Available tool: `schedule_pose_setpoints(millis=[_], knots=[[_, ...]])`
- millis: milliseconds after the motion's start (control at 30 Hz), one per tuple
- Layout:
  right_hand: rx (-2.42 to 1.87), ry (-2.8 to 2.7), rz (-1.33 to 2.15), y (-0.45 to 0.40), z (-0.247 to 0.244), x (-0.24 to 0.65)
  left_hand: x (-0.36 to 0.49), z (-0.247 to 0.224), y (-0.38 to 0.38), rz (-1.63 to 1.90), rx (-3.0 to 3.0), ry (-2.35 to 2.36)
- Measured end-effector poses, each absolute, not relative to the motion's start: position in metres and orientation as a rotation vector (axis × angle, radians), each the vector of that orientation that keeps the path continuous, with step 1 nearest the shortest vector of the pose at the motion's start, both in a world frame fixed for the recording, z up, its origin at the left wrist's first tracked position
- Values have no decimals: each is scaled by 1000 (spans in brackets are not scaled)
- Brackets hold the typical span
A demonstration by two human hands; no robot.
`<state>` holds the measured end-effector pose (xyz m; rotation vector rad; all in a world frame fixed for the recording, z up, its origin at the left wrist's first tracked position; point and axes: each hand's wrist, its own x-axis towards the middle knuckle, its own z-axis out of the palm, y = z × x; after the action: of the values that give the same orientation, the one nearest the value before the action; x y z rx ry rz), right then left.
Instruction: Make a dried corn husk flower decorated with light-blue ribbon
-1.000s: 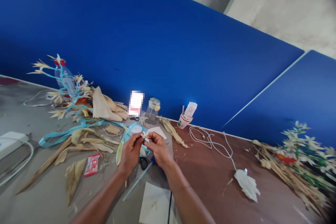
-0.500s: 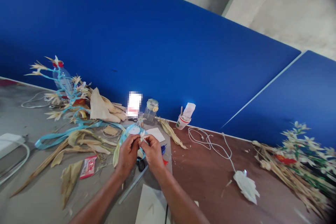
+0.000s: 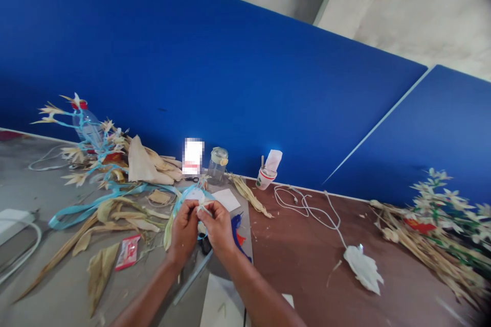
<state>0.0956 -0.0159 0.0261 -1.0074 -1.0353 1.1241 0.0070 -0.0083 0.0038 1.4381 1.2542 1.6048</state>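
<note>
My left hand (image 3: 185, 227) and my right hand (image 3: 220, 226) meet over the grey table, their fingertips pinched together. Between them is a small pale husk flower (image 3: 203, 205), mostly covered by the fingers. Just behind the hands lies light blue ribbon (image 3: 186, 194), partly hidden by them. A dark blue tool (image 3: 235, 226) rests beside my right hand. Below the wrists are a grey rod (image 3: 193, 277) and a white sheet (image 3: 222, 300). Left of my left hand, dried corn husks (image 3: 121, 214) are spread on the tabletop.
Blue-stemmed husk flowers (image 3: 94, 138) stand by a plastic bottle (image 3: 86, 125) at the left. A glass jar (image 3: 218, 166) and a paper cup (image 3: 266, 179) stand by the blue partition (image 3: 245, 76). A white cable (image 3: 307, 207) and white-flowered stems (image 3: 441, 204) lie to the right.
Both hands have come slightly lower and closer together. The pale flower between them shows less now, and more of the dark blue tool is visible. The view has shifted slightly.
</note>
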Motion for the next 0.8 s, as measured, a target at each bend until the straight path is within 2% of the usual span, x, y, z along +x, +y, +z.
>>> schedule_pose_setpoints(millis=[500,800], knots=[[-996,-887,1012,-25,20,84,13,6,-17,1688,1450,1275],[-947,-853,1000,-19,15,89,23,2,-21,1805,1379,1132]])
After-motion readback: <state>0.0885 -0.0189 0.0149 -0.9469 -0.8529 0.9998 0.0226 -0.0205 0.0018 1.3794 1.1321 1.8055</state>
